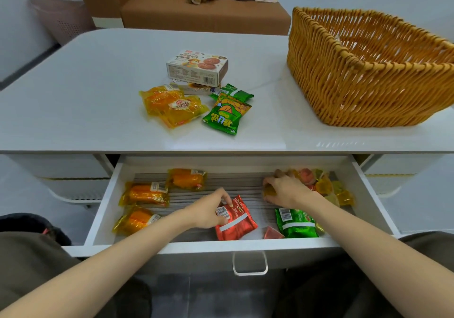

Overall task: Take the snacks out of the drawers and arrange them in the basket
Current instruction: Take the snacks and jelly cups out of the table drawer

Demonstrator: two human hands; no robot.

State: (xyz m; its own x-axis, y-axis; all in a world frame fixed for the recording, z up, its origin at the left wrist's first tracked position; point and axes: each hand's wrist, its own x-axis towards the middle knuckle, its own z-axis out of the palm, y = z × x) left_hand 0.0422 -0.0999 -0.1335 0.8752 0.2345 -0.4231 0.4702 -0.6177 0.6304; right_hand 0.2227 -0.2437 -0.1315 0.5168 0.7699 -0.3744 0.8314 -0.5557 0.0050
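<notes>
While both hands reach into the open drawer [221, 247], each one closes on a snack.
The left hand [211, 211] pinches the top edge of a red packet [237, 222] between thumb and fingers. Just right of it and nearer than the right hand [287, 191] lies a green packet [296, 222]. The right hand's curled fingers grip a yellow jelly piece [268, 192] beside the jelly cups [321, 186] heaped to its right. Orange bread packets [145, 193] lie left of the left hand. Beyond both hands, loose snacks [227, 116] and a biscuit box [197, 67] sit on the table top [86, 84]. The wicker basket [368, 77] stands beyond the right hand and to its right.
</notes>
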